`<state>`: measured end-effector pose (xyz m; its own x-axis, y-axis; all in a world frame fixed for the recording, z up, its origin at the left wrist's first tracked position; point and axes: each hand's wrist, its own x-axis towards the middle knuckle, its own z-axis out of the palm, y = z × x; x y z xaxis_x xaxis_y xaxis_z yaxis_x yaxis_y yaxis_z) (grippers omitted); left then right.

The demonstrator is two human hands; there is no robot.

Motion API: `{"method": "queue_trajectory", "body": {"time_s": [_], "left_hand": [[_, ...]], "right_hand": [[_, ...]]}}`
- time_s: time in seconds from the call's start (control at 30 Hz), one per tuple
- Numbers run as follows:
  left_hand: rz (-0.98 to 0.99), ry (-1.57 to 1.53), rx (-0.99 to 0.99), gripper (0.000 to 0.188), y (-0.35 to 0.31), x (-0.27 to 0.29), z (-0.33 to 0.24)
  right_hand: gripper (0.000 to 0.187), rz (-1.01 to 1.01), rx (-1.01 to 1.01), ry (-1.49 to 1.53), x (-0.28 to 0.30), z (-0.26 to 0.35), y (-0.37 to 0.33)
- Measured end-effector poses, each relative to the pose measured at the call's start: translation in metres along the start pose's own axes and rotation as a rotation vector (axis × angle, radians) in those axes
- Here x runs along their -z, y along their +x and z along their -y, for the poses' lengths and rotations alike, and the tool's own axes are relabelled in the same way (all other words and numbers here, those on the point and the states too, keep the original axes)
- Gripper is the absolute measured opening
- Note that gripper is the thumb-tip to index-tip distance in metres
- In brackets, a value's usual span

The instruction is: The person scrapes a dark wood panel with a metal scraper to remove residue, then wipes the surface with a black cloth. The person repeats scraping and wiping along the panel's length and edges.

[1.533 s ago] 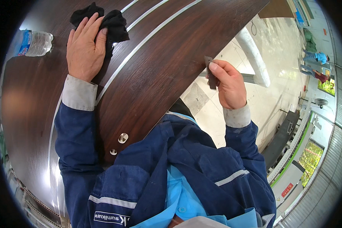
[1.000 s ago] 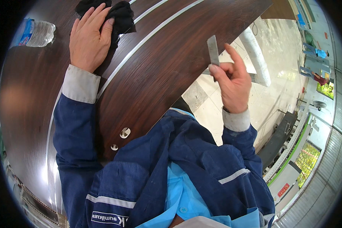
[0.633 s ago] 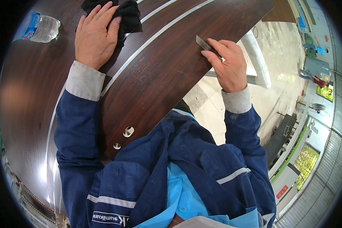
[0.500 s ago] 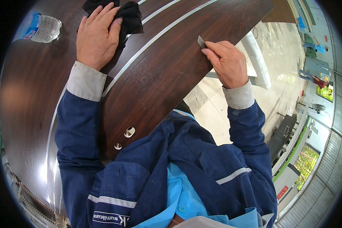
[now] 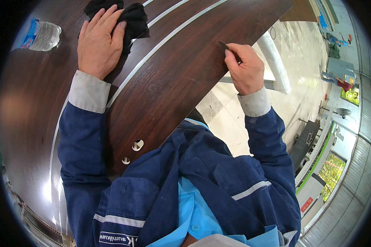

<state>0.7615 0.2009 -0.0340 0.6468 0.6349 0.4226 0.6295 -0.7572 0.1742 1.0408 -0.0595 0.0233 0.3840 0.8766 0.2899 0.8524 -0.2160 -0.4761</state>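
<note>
My left hand rests on a bunched black cloth at the upper left of a dark brown wood-grain panel. Its fingers stretch over the cloth, and the thumb lies along the cloth's right part. Over by the panel's right edge, my right hand pinches a small thin blade between thumb and fingers. The blade now shows as a dark narrow sliver, close above the panel; whether it touches the surface is unclear. Pale strips run lengthwise along the panel, passing beside the cloth.
A clear plastic bottle with a blue label lies at the far left. Two holes, a larger one and a smaller one, pierce the panel near my body. A white wrapped roll is beyond the right edge. Another person stands far off.
The blade has turned from showing its bright flat face to a dark, nearly edge-on sliver as my right hand rotated. My left hand stays on the cloth; the whole view has shifted slightly.
</note>
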Motion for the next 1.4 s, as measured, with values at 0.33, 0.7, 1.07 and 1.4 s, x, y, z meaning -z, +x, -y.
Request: {"method": "queue_trajectory", "body": {"time_s": [0.33,0.7,1.07,1.4], "left_hand": [[-0.025,-0.021,0.014,0.043,0.001,0.002,-0.005],[-0.025,-0.045,0.02,0.042,0.001,0.003,-0.005],[-0.026,-0.019,0.002,0.042,0.0,0.001,-0.002],[-0.02,-0.028,0.017,0.042,0.0,0.002,-0.004]], "right_hand": [[0.012,-0.02,-0.007,-0.11,0.006,0.011,-0.023],[0.008,-0.029,0.028,-0.08,0.0,0.029,-0.051],[0.008,-0.057,-0.006,-0.156,0.002,0.029,-0.048],[0.009,-0.012,0.037,-0.132,0.002,0.035,-0.053]]}}
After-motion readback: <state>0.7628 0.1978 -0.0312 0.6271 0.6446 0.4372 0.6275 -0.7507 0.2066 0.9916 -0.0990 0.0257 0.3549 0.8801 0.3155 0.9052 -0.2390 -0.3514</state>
